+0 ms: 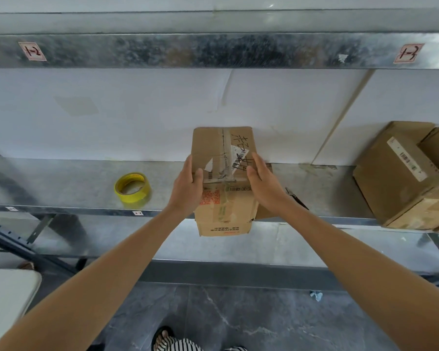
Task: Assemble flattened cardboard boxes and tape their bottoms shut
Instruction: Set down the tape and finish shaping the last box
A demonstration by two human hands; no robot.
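At the front edge of the metal shelf (61,183), dead centre, there's the box (213,145), already popped up into shape, with its near end hanging a bit over the edge. The left hand (188,184) has it from 9 o'clock, thumb on the top face and fingers wrapped round the side. The right hand (264,183) does the same from 3 o'clock, so both are gripping it.

The face pointing up has the flap seam running 12 to 6, with scruffy clear tape and torn labels on it. Honestly can't tell if that's fresh tape or leftovers. My guess is we're at the squeeze-the-flaps-together stage, right before taping.

The roll of tape (132,190), yellow, sits on the shelf at 9 o'clock of the box, well apart from the left hand. So the next move probably needs one hand to let go and fetch it while the other keeps the flaps flat, else they could spring open.

A thin black tool (298,200) lies at 4 o'clock just past the right wrist, no idea what it is. More boxes (401,178) are stacked way over at 3 o'clock
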